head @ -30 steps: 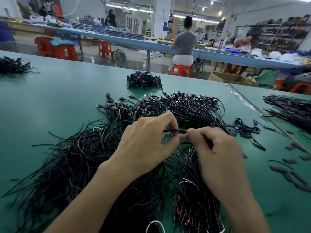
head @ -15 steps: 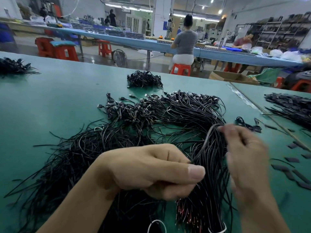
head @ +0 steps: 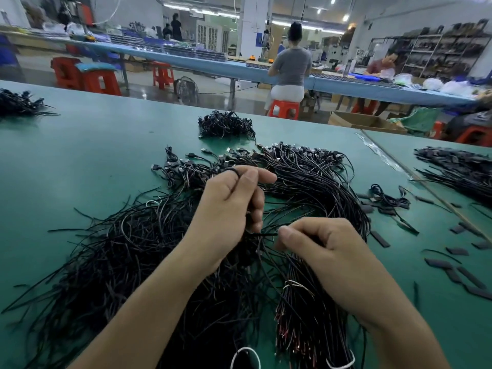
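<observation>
Head view: left hand (head: 226, 209) grips black cable (head: 262, 234); right hand (head: 327, 249) pinches its end.

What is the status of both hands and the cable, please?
Left hand grips black cable. Right hand pinches its end. Loose cable pile beneath, nothing blocking.

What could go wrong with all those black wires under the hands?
The cable pinched between the left hand and right hand sits right over the loose pile; pulling it might snag and tangle other strands. The small black pieces lie scattered just beyond the right hand; a careless sweep could knock them about.
</observation>
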A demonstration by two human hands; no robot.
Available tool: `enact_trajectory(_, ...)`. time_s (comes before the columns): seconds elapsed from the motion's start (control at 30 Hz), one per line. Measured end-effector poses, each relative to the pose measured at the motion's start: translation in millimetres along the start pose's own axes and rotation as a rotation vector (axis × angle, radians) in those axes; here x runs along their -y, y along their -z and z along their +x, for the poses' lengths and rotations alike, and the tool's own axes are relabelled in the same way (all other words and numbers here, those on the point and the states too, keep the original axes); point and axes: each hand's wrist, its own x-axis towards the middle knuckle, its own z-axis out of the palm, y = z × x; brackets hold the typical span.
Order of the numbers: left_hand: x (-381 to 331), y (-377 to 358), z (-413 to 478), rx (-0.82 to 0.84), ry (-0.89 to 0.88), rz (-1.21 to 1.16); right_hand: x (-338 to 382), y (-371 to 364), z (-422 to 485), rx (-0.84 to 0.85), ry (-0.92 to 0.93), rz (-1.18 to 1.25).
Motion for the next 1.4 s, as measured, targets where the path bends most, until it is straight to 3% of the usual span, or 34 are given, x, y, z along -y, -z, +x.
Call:
enact_trajectory(0.13, 0, -2, -5, 0.111, -0.017, 0.354, 4, 0, -1, -0.106, 0.029, -0.016)
enact_trajectory(0.3, -8, -7, -12, 0.356, 0.179, 0.418, 11, 2, -1, -0.292, 0.134, 0.079)
enact_trajectory(0.4, -18, 0, -14, 0.624, 0.35, 0.284, 10, 4, 0, -0.401, 0.15, 0.156)
enact_trajectory(0.5, -23, 6, -17, 0.893, 0.397, -0.059, 8, -3, 3, -0.4, 0.117, 0.171)
enact_trajectory(0.7, -26, 10, -21, 1.15, 0.429, -0.576, 19, -32, 9, -0.301, 0.143, 0.191)
enact_trajectory(0.83, -33, 8, -17, 0.984, 0.414, -0.816, 20, -37, 5, -0.245, 0.139, 0.182)
enact_trajectory(0.97, -33, 3, -5, 0.406, 0.365, -1.057, 21, -31, 1, -0.158, 0.068, 0.021)
enact_trajectory(1.03, -25, -2, -3, 0.163, 0.219, -0.889, 23, -29, -1, -0.047, 0.027, -0.084)
enact_trajectory(1.13, -7, -6, -2, 0.017, -0.033, -0.347, 24, -26, -3, 0.112, -0.031, -0.232)
enact_trajectory(1.2, 2, -5, -3, -0.029, -0.169, 0.113, 25, -22, -5, 0.097, 0.004, -0.238)
enact_trajectory(1.27, 4, -6, -5, 0.077, -0.157, 0.377, 24, -14, -5, -0.029, 0.068, -0.215)
enact_trajectory(1.4, -6, -9, -11, 0.308, 0.152, 0.341, 18, 4, -4, -0.29, 0.138, -0.092)
